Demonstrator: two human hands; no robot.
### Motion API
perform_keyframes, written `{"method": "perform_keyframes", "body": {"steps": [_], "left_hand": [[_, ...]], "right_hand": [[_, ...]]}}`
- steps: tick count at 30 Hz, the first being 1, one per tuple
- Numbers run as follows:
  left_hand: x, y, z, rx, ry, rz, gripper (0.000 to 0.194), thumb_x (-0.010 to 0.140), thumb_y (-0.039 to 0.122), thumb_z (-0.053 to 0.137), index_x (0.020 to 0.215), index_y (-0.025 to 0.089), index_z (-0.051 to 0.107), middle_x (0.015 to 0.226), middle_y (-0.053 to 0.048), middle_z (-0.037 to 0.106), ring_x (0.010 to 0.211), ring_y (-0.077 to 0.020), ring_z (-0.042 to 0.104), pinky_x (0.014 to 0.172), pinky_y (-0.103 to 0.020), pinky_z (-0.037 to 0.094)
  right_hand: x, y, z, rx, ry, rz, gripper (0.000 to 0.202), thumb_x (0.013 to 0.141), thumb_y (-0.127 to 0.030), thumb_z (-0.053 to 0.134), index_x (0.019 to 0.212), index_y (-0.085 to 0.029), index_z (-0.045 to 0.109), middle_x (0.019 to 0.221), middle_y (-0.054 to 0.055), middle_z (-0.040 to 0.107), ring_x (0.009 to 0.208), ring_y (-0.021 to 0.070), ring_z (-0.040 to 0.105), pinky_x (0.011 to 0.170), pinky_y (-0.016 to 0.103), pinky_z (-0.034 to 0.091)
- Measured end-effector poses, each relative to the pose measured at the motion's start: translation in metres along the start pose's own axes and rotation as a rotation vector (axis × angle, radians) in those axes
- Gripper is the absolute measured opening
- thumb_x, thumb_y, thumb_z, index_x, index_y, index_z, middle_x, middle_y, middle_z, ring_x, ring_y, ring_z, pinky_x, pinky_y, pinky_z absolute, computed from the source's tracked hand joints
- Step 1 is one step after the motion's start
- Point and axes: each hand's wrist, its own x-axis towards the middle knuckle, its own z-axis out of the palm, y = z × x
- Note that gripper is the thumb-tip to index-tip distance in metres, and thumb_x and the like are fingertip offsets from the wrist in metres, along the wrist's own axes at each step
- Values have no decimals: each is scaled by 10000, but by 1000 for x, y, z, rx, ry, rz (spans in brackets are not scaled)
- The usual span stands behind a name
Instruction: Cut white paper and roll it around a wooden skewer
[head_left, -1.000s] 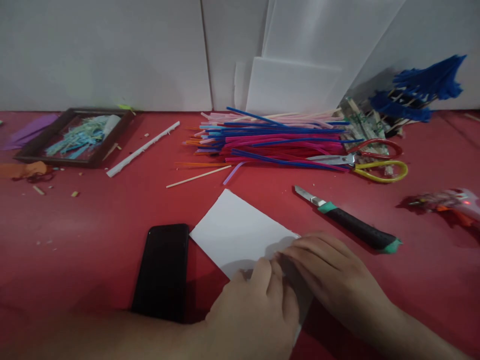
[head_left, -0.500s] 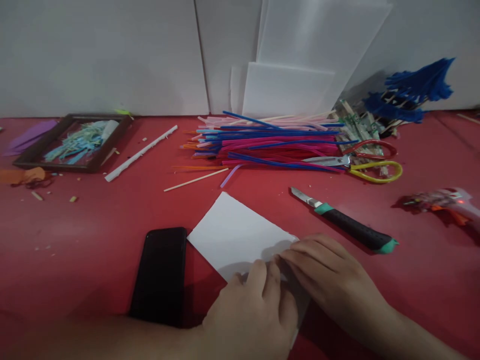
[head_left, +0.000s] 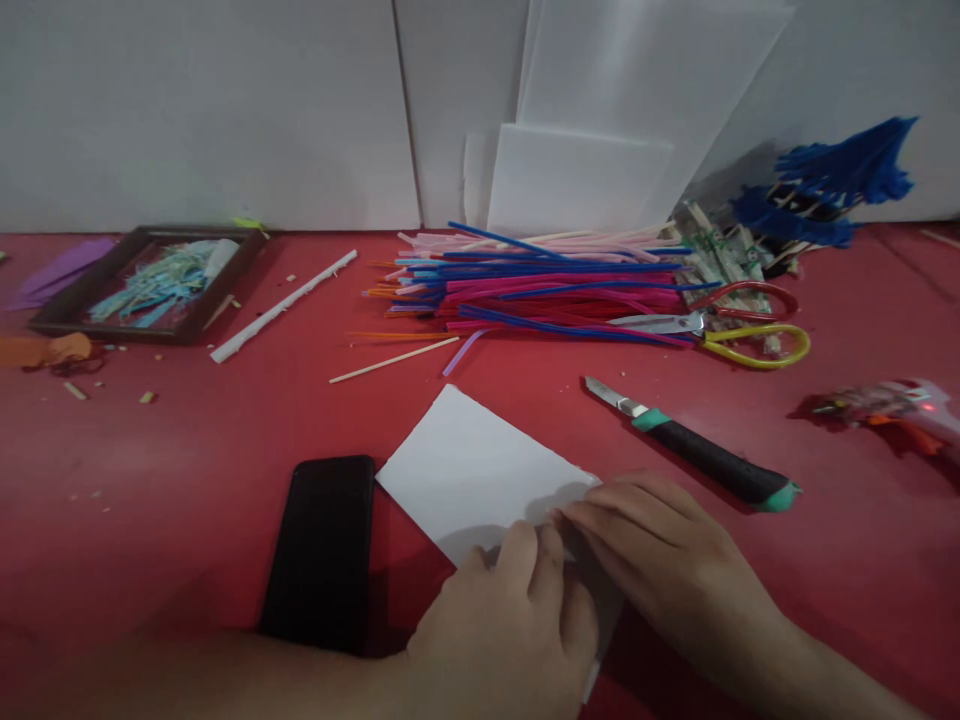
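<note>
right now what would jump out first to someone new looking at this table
Probably the bundle of blue, pink and red stems lying along the back of the red table, with red-and-yellow-handled scissors at its right end. Then the white sheet under both hands at the front, between a black phone and a green-and-black knife.

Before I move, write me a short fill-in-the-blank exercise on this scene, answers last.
The left hand and right hand touch the ____ sheet. The phone lies to the ____ of that sheet. The scissors have one red handle and one ____ handle.
White; left; yellow.
</note>
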Motion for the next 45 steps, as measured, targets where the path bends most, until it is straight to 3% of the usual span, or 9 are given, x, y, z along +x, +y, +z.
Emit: {"method": "perform_keyframes", "body": {"steps": [9,16,20,25,32,45], "left_hand": [[-2,1,1,11,7,-9,225,907,213,510,1029,103,663,1116,-195,717,798,-252,670,500,-309,493],[1,-2,0,-1,-5,-4,238,889,196,515,1047,98,663,1127,-194,718,836,-264,686,482,-297,512],[0,-1,-1,7,15,-3,240,887,165,488,1044,110,661,1160,-185,712,830,-262,693,456,-296,512],[-2,0,2,11,20,-13,229,905,156,475,1045,117,652,1177,-195,702,851,-269,695,443,-286,500],[-3,1,4,46,11,-23,217,906,167,481,1053,127,635,1187,-188,699,848,-256,676,475,-291,502],[-8,3,8,92,39,-18,231,934,157,455,1102,133,612,1206,-160,696,937,-247,656,551,-281,497]], "right_hand": [[2,-1,0,9,28,18,348,1024,-134,372,880,-158,687,797,35,726,718,161,654,755,317,540],[0,7,-1,162,25,206,153,970,-175,505,984,-207,655,848,32,725,745,162,672,656,295,557],[0,16,-11,164,53,255,141,934,-158,519,996,-225,627,851,35,717,760,169,686,650,289,563],[1,21,-16,157,64,267,141,921,-138,518,957,-231,617,833,29,694,746,164,670,652,284,552],[0,17,-7,287,-34,257,132,930,-153,534,870,-221,630,806,32,678,732,157,645,638,274,537],[0,18,-1,310,-80,225,151,961,-151,515,897,-216,635,849,35,658,801,158,613,690,280,528]]}}
